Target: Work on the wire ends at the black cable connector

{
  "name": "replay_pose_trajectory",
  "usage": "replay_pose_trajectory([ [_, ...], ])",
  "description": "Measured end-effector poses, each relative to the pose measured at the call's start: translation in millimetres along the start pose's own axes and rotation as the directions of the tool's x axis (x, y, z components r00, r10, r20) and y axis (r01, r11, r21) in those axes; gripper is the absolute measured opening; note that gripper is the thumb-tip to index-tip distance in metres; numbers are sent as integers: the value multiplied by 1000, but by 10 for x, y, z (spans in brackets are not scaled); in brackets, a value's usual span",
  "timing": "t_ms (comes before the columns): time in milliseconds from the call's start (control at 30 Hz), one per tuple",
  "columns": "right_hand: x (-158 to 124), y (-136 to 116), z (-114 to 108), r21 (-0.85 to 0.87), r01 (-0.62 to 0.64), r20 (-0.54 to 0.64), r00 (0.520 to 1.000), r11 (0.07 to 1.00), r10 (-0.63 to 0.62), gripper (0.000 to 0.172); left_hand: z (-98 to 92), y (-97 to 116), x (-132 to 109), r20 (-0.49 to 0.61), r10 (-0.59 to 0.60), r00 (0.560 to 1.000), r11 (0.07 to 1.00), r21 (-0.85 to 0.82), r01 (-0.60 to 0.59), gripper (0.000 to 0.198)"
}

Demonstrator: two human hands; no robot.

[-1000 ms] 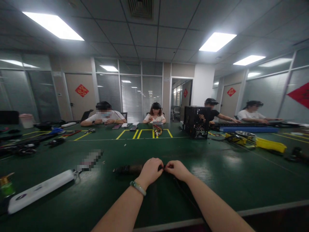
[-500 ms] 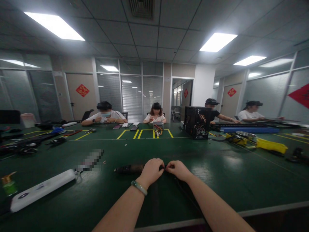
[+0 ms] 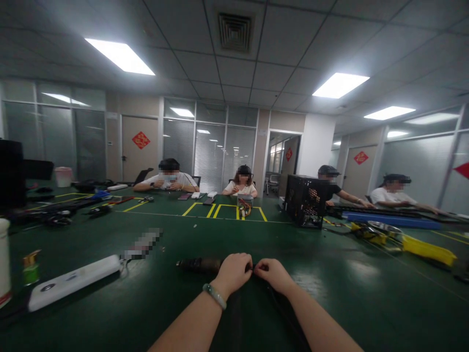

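Note:
A dark, slim tool that looks like an electric screwdriver (image 3: 203,265) lies across the green table, its narrow metallic tip to the left. My left hand (image 3: 236,274), with a pale green bangle on the wrist, is closed over its right end and hides that part. My right hand (image 3: 273,275) is closed in a pinch just to the right, fingertips almost touching the left hand's. The small dark piece between the fingertips is mostly hidden. From below my right hand a black cord (image 3: 280,308) runs along the table toward me.
To the left lie a white power strip (image 3: 75,283), a small green bottle (image 3: 31,269) and a white cup (image 3: 3,261). Beyond stand a black computer case (image 3: 305,200) and a power supply (image 3: 245,200). Yellow trays (image 3: 428,250) lie right. Several people work across the table.
The camera view has tilted up and shifted left, so the scene sits lower and farther right. Both hands stay close together at the tool's right end, almost unchanged.

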State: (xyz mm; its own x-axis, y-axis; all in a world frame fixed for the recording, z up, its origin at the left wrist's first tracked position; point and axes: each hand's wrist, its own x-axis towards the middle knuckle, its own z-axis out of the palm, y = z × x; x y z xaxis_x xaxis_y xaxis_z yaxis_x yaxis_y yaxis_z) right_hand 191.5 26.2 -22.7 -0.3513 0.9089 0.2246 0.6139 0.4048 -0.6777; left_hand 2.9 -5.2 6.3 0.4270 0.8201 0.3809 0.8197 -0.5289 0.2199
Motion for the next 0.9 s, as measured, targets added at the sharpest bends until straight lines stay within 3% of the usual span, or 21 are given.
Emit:
replay_pose_trajectory([
  [900,-10,4,-57,34,14,30,999,999,-15,18,24,-8,23,16,19,1000,1000,13,-19,10],
])
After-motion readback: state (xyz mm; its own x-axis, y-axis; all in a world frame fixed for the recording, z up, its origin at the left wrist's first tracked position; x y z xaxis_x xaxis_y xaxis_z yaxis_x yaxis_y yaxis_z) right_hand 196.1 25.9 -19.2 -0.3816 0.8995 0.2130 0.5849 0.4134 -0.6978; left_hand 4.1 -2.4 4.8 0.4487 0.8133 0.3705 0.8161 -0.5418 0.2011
